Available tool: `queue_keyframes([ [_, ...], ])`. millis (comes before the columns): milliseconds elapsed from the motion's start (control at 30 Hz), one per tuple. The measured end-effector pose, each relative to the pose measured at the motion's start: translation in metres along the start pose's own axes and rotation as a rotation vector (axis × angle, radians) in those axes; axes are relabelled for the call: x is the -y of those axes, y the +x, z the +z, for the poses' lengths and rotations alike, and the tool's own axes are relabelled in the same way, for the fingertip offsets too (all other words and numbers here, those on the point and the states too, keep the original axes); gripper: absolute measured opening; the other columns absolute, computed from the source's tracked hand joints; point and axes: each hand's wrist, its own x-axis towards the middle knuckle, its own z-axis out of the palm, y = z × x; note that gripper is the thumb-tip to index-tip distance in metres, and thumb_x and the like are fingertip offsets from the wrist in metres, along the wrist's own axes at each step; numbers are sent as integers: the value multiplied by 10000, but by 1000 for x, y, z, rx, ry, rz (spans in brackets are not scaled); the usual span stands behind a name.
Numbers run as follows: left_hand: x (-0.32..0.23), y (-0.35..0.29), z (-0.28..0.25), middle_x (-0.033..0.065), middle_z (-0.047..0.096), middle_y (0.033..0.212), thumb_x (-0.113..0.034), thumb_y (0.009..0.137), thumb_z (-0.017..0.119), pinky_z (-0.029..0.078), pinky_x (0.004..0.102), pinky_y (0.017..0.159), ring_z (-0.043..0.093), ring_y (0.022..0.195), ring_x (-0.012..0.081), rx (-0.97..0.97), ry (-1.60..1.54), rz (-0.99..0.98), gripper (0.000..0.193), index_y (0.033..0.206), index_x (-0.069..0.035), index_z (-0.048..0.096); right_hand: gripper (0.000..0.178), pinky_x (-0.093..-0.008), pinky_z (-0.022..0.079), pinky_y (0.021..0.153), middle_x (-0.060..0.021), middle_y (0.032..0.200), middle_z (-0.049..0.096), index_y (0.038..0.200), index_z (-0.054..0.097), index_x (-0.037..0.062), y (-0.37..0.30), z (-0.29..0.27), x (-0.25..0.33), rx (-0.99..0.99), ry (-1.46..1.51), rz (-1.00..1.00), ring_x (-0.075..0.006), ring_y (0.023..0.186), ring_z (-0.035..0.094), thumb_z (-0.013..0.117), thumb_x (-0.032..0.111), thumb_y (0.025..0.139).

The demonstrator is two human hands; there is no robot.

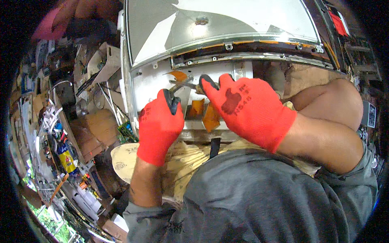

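Observation:
My left hand (160,125), in a red glove with black fingertips, is closed in a pinch. A narrow greyish piece (175,88) rises by its fingertips, but what they hold is hard to make out. Higher and to the right, my right hand (251,109), in a matching stained glove, is closed round a slim metal blade-like tool (184,84). The tool's tip points left, over my left fingertips, and its handle is mostly hidden. Below the tool, orange film pieces (210,117) lie on a white panel (148,79). Another orange scrap (178,75) curls up beyond it.
A large glossy screen panel (158,30) in a metal frame (259,58) fills the far side. Clutter with a blue-and-yellow bottle (67,158) and white strips crowds the left. Cardboard (95,131) lies nearer in, and patterned yellow fabric (125,156) spreads under my forearms.

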Motion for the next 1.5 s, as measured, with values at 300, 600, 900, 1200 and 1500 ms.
queue_keyframes([
  [300,-1,-4,2,214,629,753,-164,845,640,486,477,630,630,731,425,-18,3,24,165,890,-31,552,525,-412,488,589,-152,909,581,1316,473,-4,0,4,-5,-21,60,-21,-304,716,615,558,127,814],
  [600,1,-3,2,212,617,736,-157,841,639,486,481,627,625,721,425,-25,4,24,169,886,-25,543,518,-403,497,597,-164,922,581,1324,465,-3,2,4,-5,-26,62,-27,-307,719,624,553,155,839],
  [900,1,-3,2,201,603,726,-148,841,645,472,471,611,606,696,415,-36,-56,46,163,876,-31,537,541,-406,498,588,-166,909,572,1336,452,-14,12,21,-10,-79,157,-39,-304,717,624,562,145,831],
  [1200,-2,-4,2,214,605,731,-145,842,632,475,472,619,610,709,429,-13,-56,-1,158,860,-21,536,518,-401,499,582,-164,905,575,1322,461,-26,13,22,-9,-82,109,-48,-299,714,625,548,123,833],
  [1500,7,-1,7,170,559,673,-125,839,639,452,473,547,572,621,385,-87,-62,124,147,839,-45,516,396,-436,533,563,-170,870,636,1191,527,-10,12,24,-12,-117,76,-29,-327,733,671,563,186,848],
])
